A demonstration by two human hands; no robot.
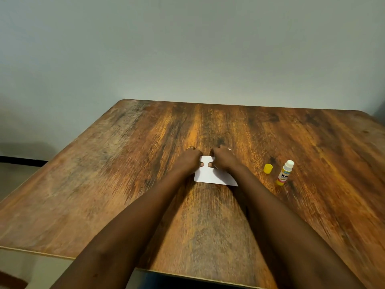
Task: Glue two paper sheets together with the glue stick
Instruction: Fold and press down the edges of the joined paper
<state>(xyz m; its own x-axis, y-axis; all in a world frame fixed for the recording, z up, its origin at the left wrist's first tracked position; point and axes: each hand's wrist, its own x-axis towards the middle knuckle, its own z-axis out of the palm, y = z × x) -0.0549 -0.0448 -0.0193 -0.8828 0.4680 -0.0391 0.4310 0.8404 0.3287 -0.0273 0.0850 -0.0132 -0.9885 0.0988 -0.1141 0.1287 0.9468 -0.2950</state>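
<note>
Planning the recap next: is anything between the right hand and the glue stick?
Only the yellow cap, on the table just left of the glue stick, lies between it and the right hand holding the paper.

The forearms are reaching in from the near edge, fencing a wedge of bare wood. The left hand point(190, 158) and right hand point(224, 158) are closing its far end, gripping the white paper point(214, 176). Right of it, the yellow cap point(268, 168) and upright glue stick point(285, 173) are standing close together, blocking a sideways pass. The table point(104, 184) is lying open across its left half and far strip.
</note>
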